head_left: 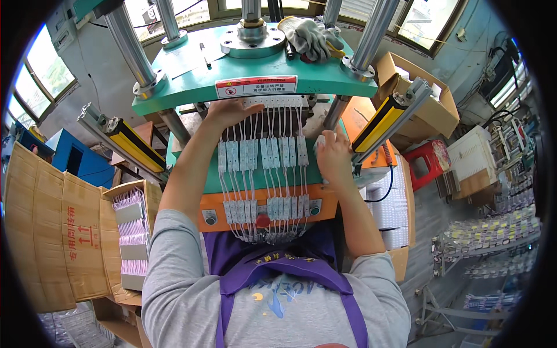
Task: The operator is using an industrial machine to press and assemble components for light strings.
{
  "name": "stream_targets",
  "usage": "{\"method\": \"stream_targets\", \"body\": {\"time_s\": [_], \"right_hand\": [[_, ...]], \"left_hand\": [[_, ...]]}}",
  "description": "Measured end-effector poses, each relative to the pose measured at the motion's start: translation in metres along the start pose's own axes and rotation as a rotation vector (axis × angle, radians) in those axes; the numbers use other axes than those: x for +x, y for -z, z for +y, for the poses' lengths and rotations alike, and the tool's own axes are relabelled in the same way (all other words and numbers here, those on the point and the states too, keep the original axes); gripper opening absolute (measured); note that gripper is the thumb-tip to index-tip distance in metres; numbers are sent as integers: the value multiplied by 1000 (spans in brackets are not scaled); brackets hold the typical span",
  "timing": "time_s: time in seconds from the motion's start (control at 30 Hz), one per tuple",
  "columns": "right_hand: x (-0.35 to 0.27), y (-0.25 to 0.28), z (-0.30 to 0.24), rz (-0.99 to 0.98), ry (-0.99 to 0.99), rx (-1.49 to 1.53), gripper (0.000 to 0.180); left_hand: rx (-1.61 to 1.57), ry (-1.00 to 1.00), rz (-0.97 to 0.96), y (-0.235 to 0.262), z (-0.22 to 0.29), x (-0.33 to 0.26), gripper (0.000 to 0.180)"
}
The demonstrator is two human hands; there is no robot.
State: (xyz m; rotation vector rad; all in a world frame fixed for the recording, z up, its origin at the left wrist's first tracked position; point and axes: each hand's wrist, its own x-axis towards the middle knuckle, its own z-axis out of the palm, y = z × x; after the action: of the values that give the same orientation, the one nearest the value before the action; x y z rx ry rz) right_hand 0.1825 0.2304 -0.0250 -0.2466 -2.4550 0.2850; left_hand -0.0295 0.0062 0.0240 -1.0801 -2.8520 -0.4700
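Nearest the camera, below the person's grey sleeves and purple apron (pixel 278 272), an orange control panel (pixel 325 203) fronts the press, with a red button (pixel 263 220) and two side buttons set low, likely so both hands must leave the work area to reach them. Draped over that panel, the strings of white LED modules (pixel 264 174) hang in parallel rows, their wires running from the panel's lower edge up across the green counter (pixel 316 174) and on under the press head; laying them side by side seems meant to keep each string straight in its own lane. Just right of the rows, the right hand (pixel 333 155) rests on the counter with its fingers loosely curled, touching the outermost string near its edge, apparently nudging it into line rather than gripping it. Farther in, the left hand (pixel 231 112) lies flat with fingers spread wide, palm down on the upper ends of the strings where they enter beneath the teal press plate (pixel 191 87), as if pressing them into their seats. Yellow light-curtain bars (pixel 380 124) stand at both sides of the opening, angled to guard it. An open cardboard box (pixel 130 232) at the left holds more bundled modules within easy reach. On top of the plate, between the steel columns (pixel 130 46), lies a pair of grey work gloves (pixel 310 37), set out of the way.
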Motion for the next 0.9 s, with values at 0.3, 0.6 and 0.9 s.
{"method": "stream_targets", "body": {"time_s": [0.3, 0.6, 0.9], "right_hand": [[4, 22, -45, -43, 146, 321, 71], [-7, 19, 3, -182, -159, 224, 35], [-16, 12, 3, -70, -124, 152, 26]], "left_hand": [[-981, -19, 237, -53, 108, -85, 41], [-736, 293, 571, -37, -7, -72, 42], [-269, 207, 798, -49, -34, -44, 25]]}}
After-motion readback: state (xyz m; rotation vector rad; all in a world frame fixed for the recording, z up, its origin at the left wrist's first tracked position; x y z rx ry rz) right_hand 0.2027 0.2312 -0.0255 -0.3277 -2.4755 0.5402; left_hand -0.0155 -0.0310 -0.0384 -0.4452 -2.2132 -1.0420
